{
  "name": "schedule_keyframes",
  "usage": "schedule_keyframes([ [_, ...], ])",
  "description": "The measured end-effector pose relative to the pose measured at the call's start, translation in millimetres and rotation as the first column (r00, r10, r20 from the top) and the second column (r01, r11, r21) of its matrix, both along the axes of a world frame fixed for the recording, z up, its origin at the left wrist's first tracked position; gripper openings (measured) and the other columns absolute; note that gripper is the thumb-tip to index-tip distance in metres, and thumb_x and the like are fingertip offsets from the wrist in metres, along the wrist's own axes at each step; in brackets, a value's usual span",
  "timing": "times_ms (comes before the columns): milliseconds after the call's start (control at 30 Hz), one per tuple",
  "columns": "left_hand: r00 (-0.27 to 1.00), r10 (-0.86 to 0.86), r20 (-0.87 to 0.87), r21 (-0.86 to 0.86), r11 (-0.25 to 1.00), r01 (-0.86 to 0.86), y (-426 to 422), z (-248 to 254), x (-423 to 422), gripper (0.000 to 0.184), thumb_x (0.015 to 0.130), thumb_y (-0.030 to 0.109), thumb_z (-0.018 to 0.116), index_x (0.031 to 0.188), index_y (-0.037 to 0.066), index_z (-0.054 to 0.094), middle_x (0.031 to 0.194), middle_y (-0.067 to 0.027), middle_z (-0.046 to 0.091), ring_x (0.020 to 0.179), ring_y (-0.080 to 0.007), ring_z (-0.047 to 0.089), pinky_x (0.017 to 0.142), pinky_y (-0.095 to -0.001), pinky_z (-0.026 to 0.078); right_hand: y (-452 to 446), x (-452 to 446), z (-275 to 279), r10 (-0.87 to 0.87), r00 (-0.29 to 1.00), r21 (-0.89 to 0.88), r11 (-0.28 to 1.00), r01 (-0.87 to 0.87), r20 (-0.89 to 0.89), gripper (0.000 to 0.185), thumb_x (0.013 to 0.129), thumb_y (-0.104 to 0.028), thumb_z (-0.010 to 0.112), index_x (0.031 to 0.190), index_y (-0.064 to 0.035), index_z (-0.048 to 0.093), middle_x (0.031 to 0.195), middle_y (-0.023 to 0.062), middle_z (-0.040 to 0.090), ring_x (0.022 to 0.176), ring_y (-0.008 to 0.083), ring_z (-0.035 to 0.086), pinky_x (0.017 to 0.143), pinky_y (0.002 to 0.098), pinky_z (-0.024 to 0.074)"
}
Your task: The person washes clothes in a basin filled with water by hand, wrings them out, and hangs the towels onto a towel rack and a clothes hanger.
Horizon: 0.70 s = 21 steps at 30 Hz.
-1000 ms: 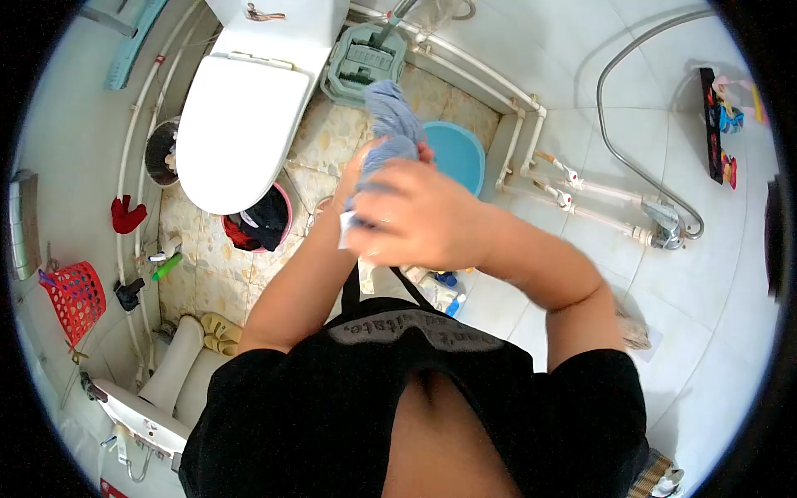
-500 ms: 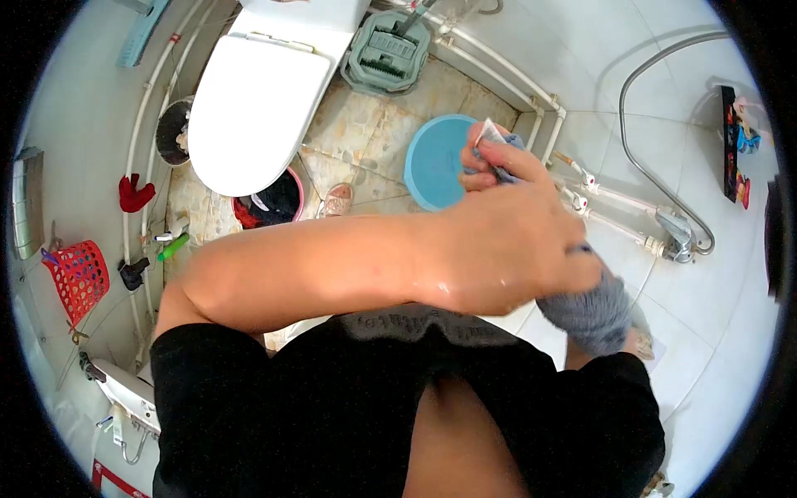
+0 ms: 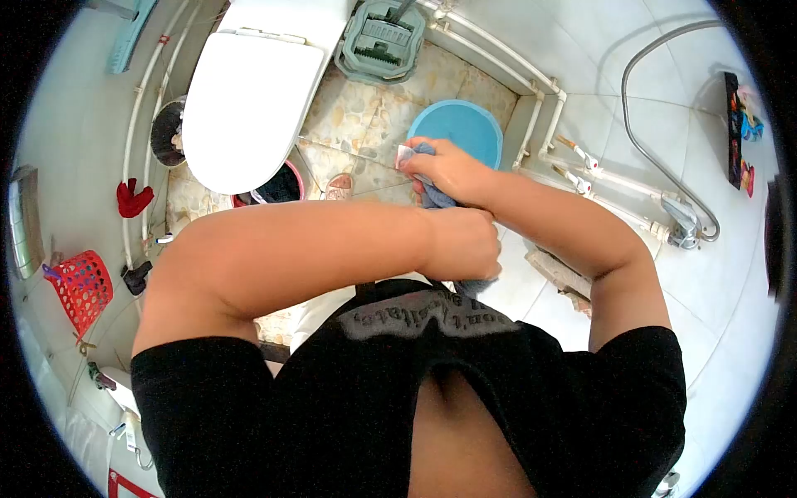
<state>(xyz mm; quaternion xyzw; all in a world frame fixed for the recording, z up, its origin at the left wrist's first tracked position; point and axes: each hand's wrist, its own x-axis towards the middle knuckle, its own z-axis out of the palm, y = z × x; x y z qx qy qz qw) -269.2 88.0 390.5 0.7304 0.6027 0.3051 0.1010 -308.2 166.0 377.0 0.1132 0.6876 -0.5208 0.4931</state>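
A blue-grey cloth (image 3: 437,196) is bunched between my two hands, with a small white tag at its upper end. My right hand (image 3: 452,170) is closed around the upper part, in front of the blue basin (image 3: 465,129). Just below it, my left hand (image 3: 463,243) is closed in a fist round the lower part, its knuckles towards the right. The cloth's lower end (image 3: 475,287) shows under the left fist, close to the black shirt. My left forearm lies across the view and hides part of the floor.
A white toilet (image 3: 249,108) stands at the upper left beside a grey-green mop bucket (image 3: 380,41). Below the toilet is a pink-rimmed tub (image 3: 282,184) with dark clothes. Pipes and a shower tap (image 3: 682,222) run along the right wall. A red basket (image 3: 81,290) hangs at left.
Both hands have moved left with the cloth since half a second ago, and the cloth's lower end has swung in towards the shirt. A second ago the hands were higher and further left.
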Motion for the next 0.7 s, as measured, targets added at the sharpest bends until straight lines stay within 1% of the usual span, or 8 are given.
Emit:
schedule_keyframes([
  [133,0.997,0.064,-0.048,-0.045,0.997,-0.066,0,-7,-10,0.015,0.062,0.014,0.056,0.074,0.008,0.052,0.075,-0.0093,0.055,0.075,-0.0255,0.056,0.064,-0.0368,0.042,12,-7,-6,-0.076,0.991,0.015,0.997,0.078,-0.108,0.025,0.077,-0.02,0.051,0.094,-0.0025,0.05,0.069,0.0061,0.052,0.06,0.0128,0.05,0.054,0.027,0.042],
  [233,0.948,0.3,0.109,0.061,0.95,-0.308,-17,-3,-18,0.029,0.061,0.008,0.059,0.089,0.008,0.05,0.088,-0.0103,0.054,0.084,-0.0253,0.053,0.068,-0.037,0.042,45,-16,0,-0.556,0.83,-0.171,0.822,0.543,-0.04,0.03,0.081,-0.029,0.05,0.097,-0.0043,0.05,0.076,0.0078,0.055,0.068,0.0154,0.053,0.061,0.0284,0.0443],
  [300,0.464,0.62,0.633,0.116,0.516,-0.849,-18,0,-13,0.028,0.067,0.003,0.059,0.093,0.006,0.049,0.088,-0.0103,0.054,0.083,-0.0238,0.053,0.072,-0.0344,0.043,67,-19,17,-0.56,0.772,-0.466,0.62,0.632,0.301,0.035,0.082,-0.038,0.047,0.1,-0.0085,0.049,0.089,0.0084,0.057,0.079,0.0191,0.055,0.072,0.0321,0.044],
  [333,0.47,0.635,0.613,0.126,0.509,-0.852,-15,6,-9,0.028,0.067,0.003,0.059,0.093,0.006,0.049,0.088,-0.0103,0.054,0.083,-0.0238,0.053,0.072,-0.0344,0.043,70,-8,16,-0.532,0.699,-0.56,0.429,0.709,0.478,0.036,0.083,-0.039,0.045,0.106,-0.0124,0.048,0.1,0.0069,0.055,0.088,0.0214,0.054,0.079,0.0354,0.0417],
  [400,-0.354,0.03,0.935,-0.346,0.295,-0.89,-14,18,-3,0.025,0.074,0.003,0.055,0.097,0.004,0.047,0.09,-0.0097,0.054,0.083,-0.0214,0.053,0.076,-0.0327,0.043,74,8,19,-0.558,0.728,-0.564,0.477,0.674,0.398,0.036,0.083,-0.038,0.045,0.109,-0.013,0.046,0.102,0.0065,0.054,0.089,0.0206,0.054,0.079,0.036,0.0416],
  [500,-0.502,-0.383,0.776,-0.42,0.28,-0.863,-32,7,-4,0.028,0.08,0.013,0.051,0.104,0.003,0.044,0.096,-0.0111,0.054,0.087,-0.0213,0.053,0.077,-0.0353,0.044,80,20,23,-0.516,0.81,-0.619,0.549,0.562,0.279,0.036,0.082,-0.022,0.05,0.117,-0.0134,0.041,0.105,0.0057,0.052,0.092,0.017,0.052,0.079,0.0347,0.0414],
  [600,-0.584,-0.422,0.694,-0.47,0.349,-0.811,-45,29,10,0.031,0.084,0.024,0.046,0.107,0.004,0.043,0.101,-0.0107,0.053,0.091,-0.0224,0.053,0.078,-0.0358,0.044,66,9,55,-0.476,0.877,-0.661,0.677,0.323,-0.059,0.052,0.072,0.005,0.054,0.118,-0.0104,0.038,0.102,0.0056,0.051,0.09,0.0143,0.052,0.078,0.0291,0.042],
  [700,-0.504,-0.315,0.804,-0.337,0.457,-0.823,-58,29,37,0.051,0.084,0.037,0.042,0.122,0.005,0.029,0.116,-0.0134,0.044,0.101,-0.0288,0.047,0.085,-0.0366,0.04,52,-4,87,-0.44,0.888,-0.791,0.586,0.175,-0.13,0.05,0.071,0.005,0.054,0.117,-0.0081,0.038,0.1,0.007,0.051,0.088,0.0157,0.052,0.078,0.029,0.0419],
])
